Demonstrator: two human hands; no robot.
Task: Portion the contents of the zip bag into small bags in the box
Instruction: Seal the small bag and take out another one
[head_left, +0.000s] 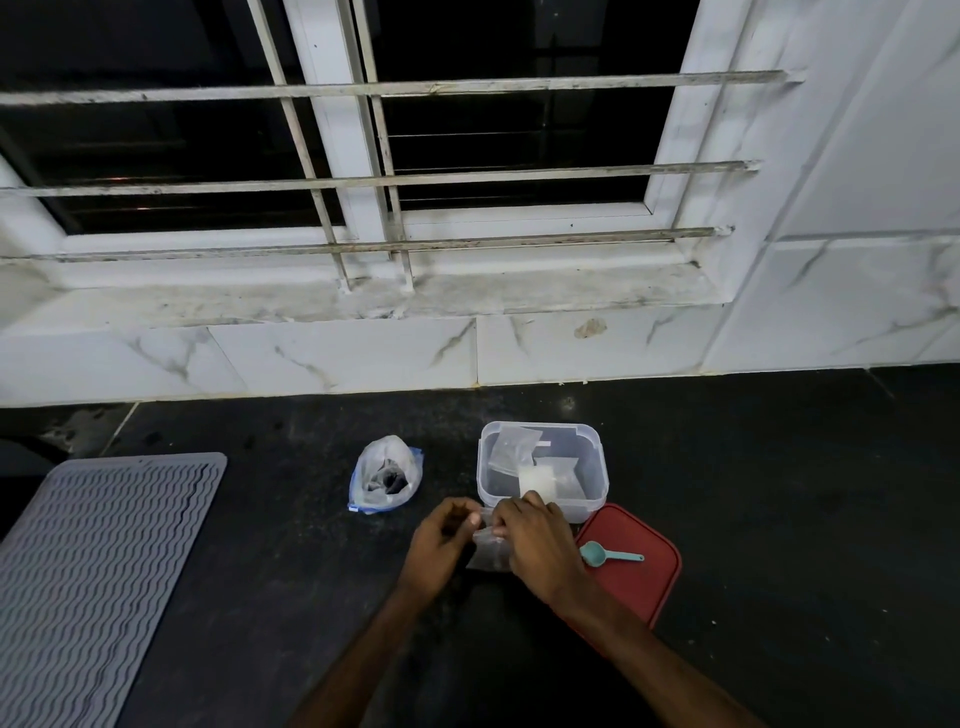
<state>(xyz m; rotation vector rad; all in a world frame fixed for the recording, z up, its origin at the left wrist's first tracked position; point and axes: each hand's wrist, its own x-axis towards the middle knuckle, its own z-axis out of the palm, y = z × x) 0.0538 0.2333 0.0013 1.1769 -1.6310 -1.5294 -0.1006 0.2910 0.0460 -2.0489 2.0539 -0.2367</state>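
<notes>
A clear zip bag (385, 478) with a blue seal stands open on the dark counter, dark pieces inside. To its right sits a clear plastic box (595, 470) holding a few small clear bags (514, 447). In front of the box, my left hand (441, 545) and my right hand (537, 545) both pinch the top edge of one small clear bag (488, 553), which lies between them. My hands cover most of that bag, so what it holds is hidden.
A red lid (641, 582) lies to the right of my hands with a teal scoop (605, 555) on it. A grey ribbed mat (98, 577) covers the counter's left part. A marble-tiled wall and a barred window rise behind.
</notes>
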